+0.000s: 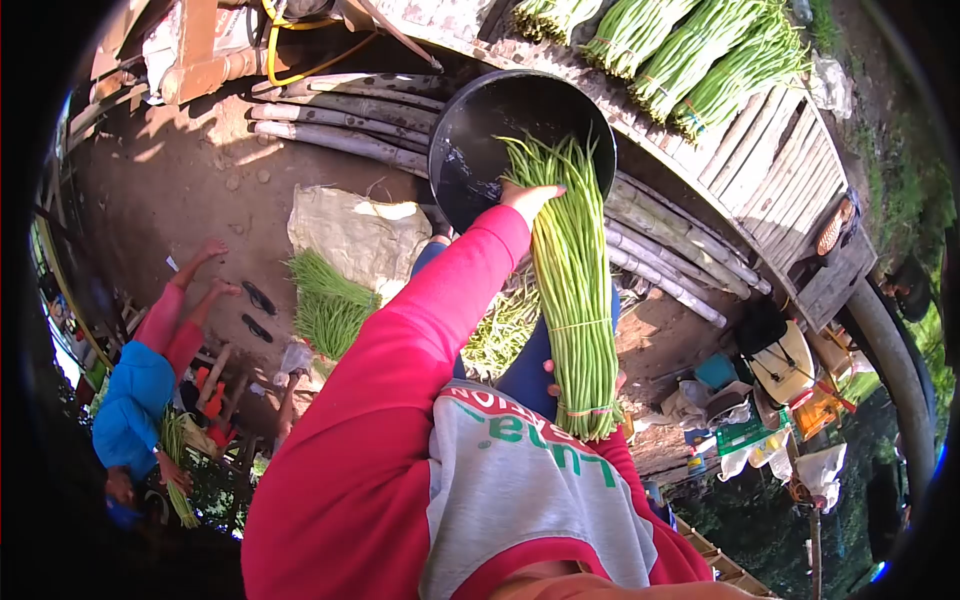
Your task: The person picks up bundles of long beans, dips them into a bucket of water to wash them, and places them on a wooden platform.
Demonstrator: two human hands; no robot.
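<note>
A long bundle of green yardlong beans (572,270) lies lengthwise before my chest, with bands around its middle and its near end. My left hand (530,197) grips the far end, thumb over the beans. From beneath, my right hand (549,377) holds the near part; only some fingertips show at the bundle's sides. The far tips reach over a black basin (465,170), which seems to hold some water. Loose beans (500,335) lie below, between my legs, partly hidden by my left sleeve. More beans (335,310) are heaped on the ground to the left.
Several tied bean bundles (690,55) rest on a bamboo platform (775,150). Bamboo poles (350,130) lie beside the basin. A pale sack (340,230) covers ground at left. Another person (140,390) holds beans at far left. Bags and containers (780,365) stand at right.
</note>
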